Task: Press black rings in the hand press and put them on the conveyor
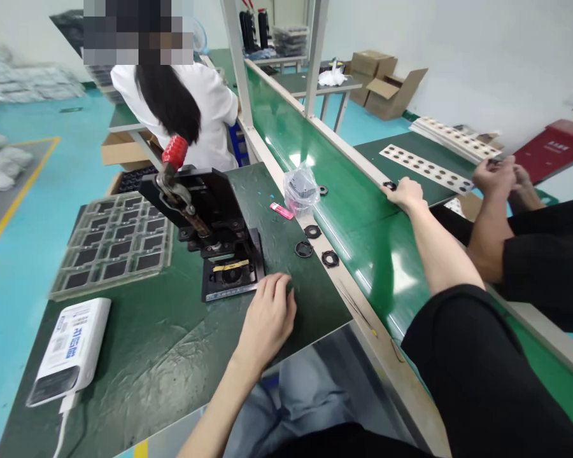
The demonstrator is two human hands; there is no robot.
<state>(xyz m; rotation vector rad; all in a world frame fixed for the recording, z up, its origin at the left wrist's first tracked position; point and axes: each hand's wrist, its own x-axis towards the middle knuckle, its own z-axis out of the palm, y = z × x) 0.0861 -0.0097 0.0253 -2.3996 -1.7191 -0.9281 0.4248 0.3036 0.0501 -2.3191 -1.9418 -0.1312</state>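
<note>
Your left hand (267,318) lies palm down on the green bench (172,356), fingers loosely spread and holding nothing, its fingertips just short of the front edge of the black press fixture (232,270). From that hand the fixture sits at about eleven o'clock, near enough to be almost touching. Its red-knobbed lever (174,156) leans up and away toward ten o'clock, so the fixture's long axis runs from your fingertips back toward the tray of black parts (117,242).

Your right hand (405,193) is stretched far out across the green conveyor belt (363,216), at roughly two o'clock from the left hand and well apart from it. It rests on the far rail, fingers curled down over a small black ring (389,185); whether the grip is actually pinching the ring I cannot tell.

Three more loose black rings (315,245) lie on the bench edge between your two hands, at about one o'clock from the left hand. Your left hand is clearly the nearer one to them and to the fixture. Beside them sit a clear bag of parts (302,187) and a pink tag (281,210).

Another person's hands (499,175) work just beyond your right hand, over a punched card strip (424,166).
</note>
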